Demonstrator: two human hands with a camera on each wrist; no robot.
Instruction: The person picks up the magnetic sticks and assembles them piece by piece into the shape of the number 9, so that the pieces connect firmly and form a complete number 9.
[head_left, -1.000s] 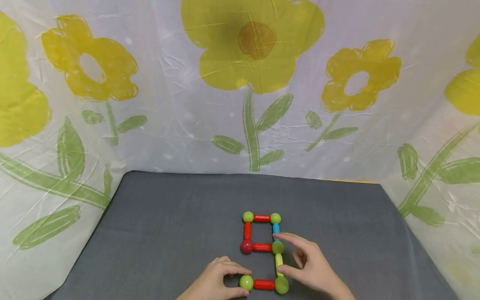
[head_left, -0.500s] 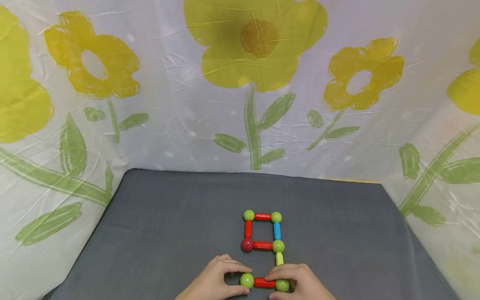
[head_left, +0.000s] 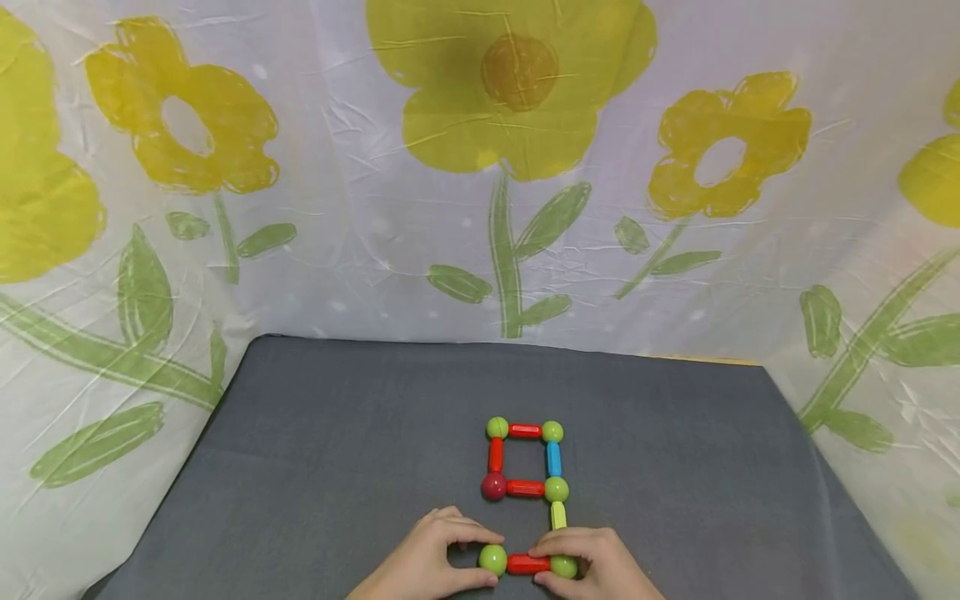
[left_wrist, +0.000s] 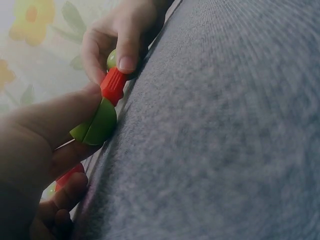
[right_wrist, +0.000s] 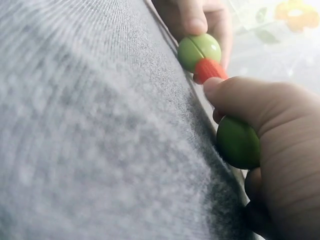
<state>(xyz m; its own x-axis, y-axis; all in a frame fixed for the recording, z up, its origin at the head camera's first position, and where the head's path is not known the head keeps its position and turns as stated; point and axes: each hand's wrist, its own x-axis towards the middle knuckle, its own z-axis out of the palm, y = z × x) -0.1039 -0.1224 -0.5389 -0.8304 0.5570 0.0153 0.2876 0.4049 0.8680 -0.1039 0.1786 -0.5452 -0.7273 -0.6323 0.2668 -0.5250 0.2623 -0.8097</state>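
Observation:
A flat figure of magnetic rods and balls lies on the table. My left hand (head_left: 442, 554) pinches the green ball (head_left: 492, 559) at its lower left end between thumb and fingers. From that ball a red rod (head_left: 527, 564) runs to a second green ball (head_left: 563, 567). My right hand (head_left: 603, 562) pinches the red rod near its right end, its palm side over the second ball. In the right wrist view the thumb (right_wrist: 235, 95) presses on the red rod (right_wrist: 209, 70). A yellow-green rod (head_left: 558, 514), its lower end covered by the right hand, leads up to the rest.
Farther back, a square joins green balls, a dark red ball (head_left: 493, 486), several red rods and a blue rod (head_left: 553, 459). The dark grey cloth-covered table (head_left: 337, 433) meets a white flower-printed curtain (head_left: 360, 250) behind and at both sides.
My right hand has come down and left from the blue and yellow-green rods to the lower red rod and pinches it. The left hand stays at its ball.

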